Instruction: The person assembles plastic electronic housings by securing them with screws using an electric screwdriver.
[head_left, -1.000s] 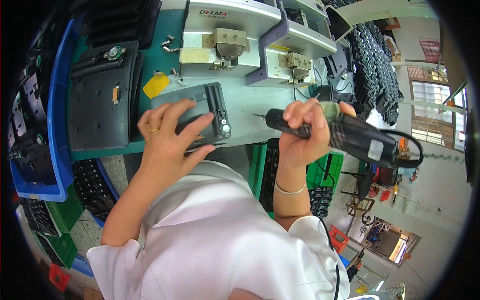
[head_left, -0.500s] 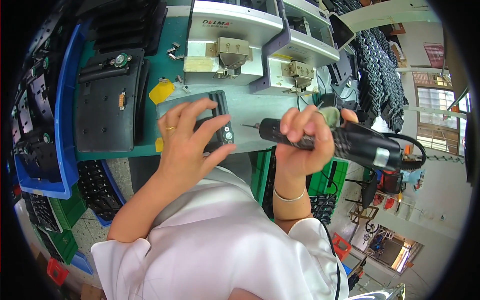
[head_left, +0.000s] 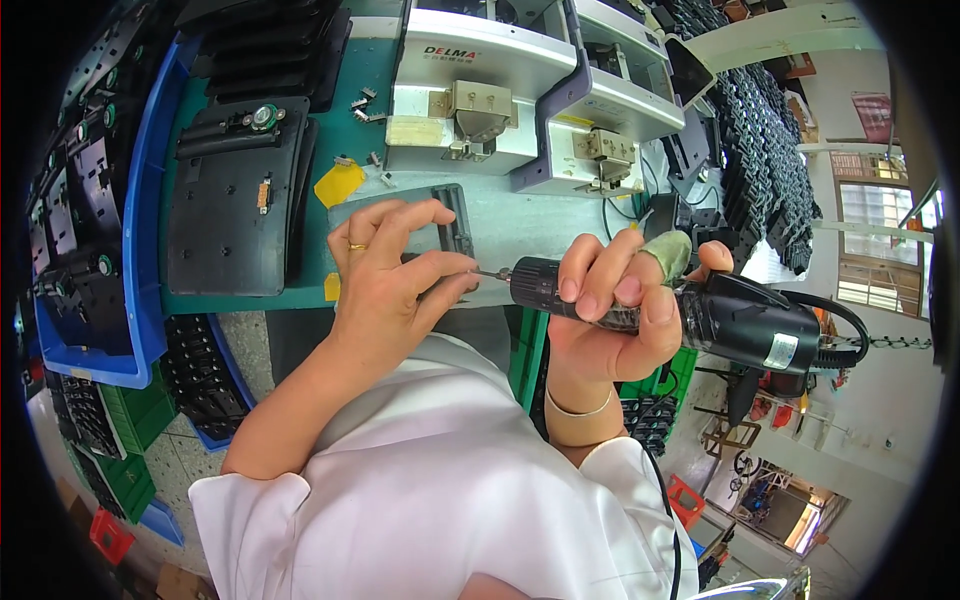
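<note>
Now the right hand grips a black electric screwdriver, probably weighty and best held round its barrel, while the left hand's fingertips crowd its bit, hold unclear, by the likely stiff panel on the counter.

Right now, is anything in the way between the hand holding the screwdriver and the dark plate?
Yes: the left hand. Its fingers are at the tip of the screwdriver in the right hand, by the plate's right edge. Whether they touch is too small to tell. Nothing else visible blocks the way.
</note>
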